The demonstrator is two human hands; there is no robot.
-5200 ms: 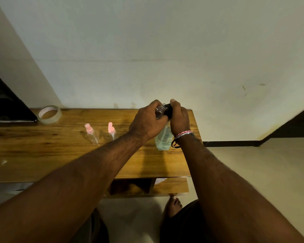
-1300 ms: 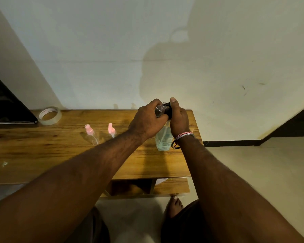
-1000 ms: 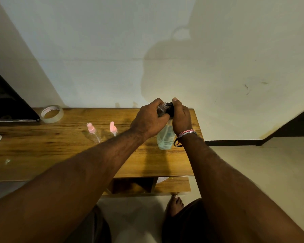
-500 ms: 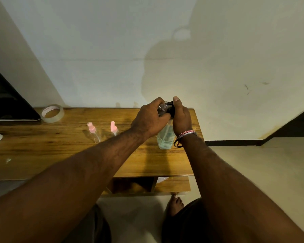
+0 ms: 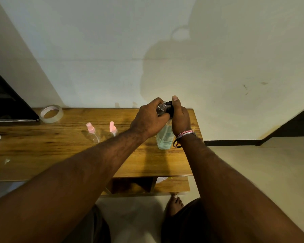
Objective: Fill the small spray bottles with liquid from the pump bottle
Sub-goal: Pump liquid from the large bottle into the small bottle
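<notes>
At a wooden worktop [image 5: 42, 155], the left hand [image 5: 148, 120] grips a light, slippery spray bottle [image 5: 161, 108] while the right hand [image 5: 180, 118] clasps the pump bottle [image 5: 164, 139] head, frame centre.

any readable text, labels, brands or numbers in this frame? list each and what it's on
None can be read.
Tape roll: reddish print on the inner core, too small and blurred to read.
Pump bottle: faint marks on the clear body, not legible; left hand and right hand cover its top.
Two small spray bottles with pink caps: no print visible.
</notes>
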